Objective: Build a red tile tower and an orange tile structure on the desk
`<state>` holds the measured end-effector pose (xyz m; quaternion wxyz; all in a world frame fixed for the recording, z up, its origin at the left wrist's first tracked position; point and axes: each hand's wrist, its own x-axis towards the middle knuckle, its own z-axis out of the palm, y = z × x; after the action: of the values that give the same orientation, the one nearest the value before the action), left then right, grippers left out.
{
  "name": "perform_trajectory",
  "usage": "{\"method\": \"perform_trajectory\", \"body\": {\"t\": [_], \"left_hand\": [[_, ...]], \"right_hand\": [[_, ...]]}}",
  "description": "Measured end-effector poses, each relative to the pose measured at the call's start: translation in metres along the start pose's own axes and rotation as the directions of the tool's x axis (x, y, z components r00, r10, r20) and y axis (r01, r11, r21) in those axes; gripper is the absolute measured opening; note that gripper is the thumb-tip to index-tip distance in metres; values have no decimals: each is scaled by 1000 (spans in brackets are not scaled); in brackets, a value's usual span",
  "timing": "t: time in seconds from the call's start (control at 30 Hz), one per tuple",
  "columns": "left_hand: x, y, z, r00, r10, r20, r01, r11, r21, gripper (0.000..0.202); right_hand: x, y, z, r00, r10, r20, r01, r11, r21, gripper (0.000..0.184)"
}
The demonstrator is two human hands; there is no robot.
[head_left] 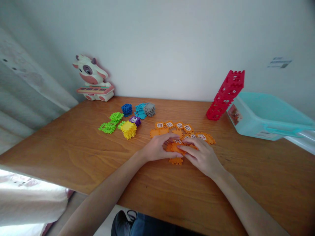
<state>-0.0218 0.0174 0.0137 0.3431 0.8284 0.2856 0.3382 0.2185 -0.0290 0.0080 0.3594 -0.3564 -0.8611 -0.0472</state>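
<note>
Orange interlocking building tiles, some with white window lattices, lie at the middle of the wooden table. My left hand curls around an orange tile from the left, thumb near its front edge and fingers at its back. From the right, my right hand presses its fingertips on the same orange piece. The fingers partly cover the joint between the pieces. Another orange tile sticks out toward me below the hands. An arc of window tiles lies just behind them.
A tall red tile tower stands at the back right beside a turquoise bin. Stacks of yellow, green, purple, blue and grey tiles sit left. A cow toy piano stands at the back left.
</note>
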Motion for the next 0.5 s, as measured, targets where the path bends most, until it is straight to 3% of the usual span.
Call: {"method": "perform_trajectory", "body": {"t": [0.1, 0.17, 0.27, 0.37, 0.43, 0.5], "left_hand": [[3, -2, -4, 992, -119, 40, 122, 989, -82, 53], [6, -4, -6, 965, -248, 83, 260, 935, -241, 49], [11, -4, -9, 869, -463, 174, 474, 682, -556, 67], [15, -1, -12, 779, -546, 309, 561, 386, -732, 71], [15, 2, -14, 763, -542, 352, 565, 296, -770, 62], [14, 4, -16, 776, -528, 345, 553, 306, -775, 50]], "right_hand": [[1, 4, -4, 1000, 22, -14, -22, 1000, 10, 17], [2, 5, -6, 995, 87, -39, -86, 996, 32, 13], [2, 6, -7, 959, 273, -79, -266, 960, 89, 14], [2, 4, -7, 877, 476, -60, -458, 868, 192, 25], [3, 3, -5, 824, 566, -15, -540, 794, 278, 33], [3, 2, -3, 787, 616, 27, -584, 731, 352, 40]]}}
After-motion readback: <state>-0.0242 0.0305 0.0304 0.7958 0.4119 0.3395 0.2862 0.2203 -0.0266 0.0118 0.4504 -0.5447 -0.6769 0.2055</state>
